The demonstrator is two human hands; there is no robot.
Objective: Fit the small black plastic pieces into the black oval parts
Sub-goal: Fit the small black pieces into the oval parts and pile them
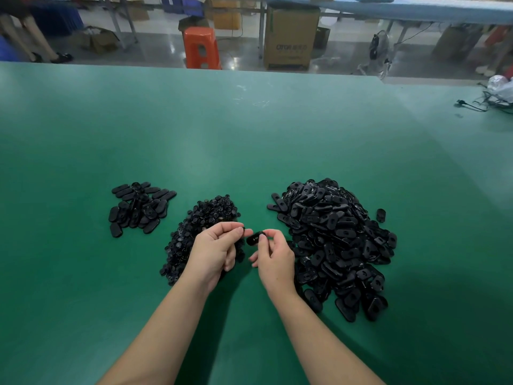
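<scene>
The right hand (273, 257) pinches a light, stiff oval part (256, 238) by its edges; the left hand (215, 250) pinches a tiny piece (244, 228), probably slippery.

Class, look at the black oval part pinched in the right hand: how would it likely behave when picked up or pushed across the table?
The oval part probably feels light: the right hand holds it with fingertips alone. It likely stays stiff, since it keeps its shape unsupported. Its glossy look suggests that it may slide on the green table; being flat and oval, it seems unlikely to roll.
</scene>
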